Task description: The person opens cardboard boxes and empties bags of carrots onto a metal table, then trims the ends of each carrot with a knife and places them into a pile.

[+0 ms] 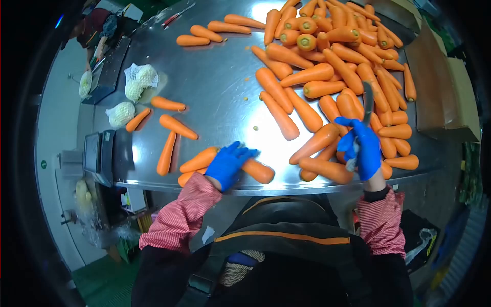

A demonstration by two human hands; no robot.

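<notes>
The left hand lay over a carrot at the near edge of the table, fingers closed on it, seemingly to stop it rolling; the right hand had its fingers clamped on a knife, blade pointing up, clear of the carrot heap.

Two mesh bags of pale produce on steel table, cardboard box beside it
</notes>
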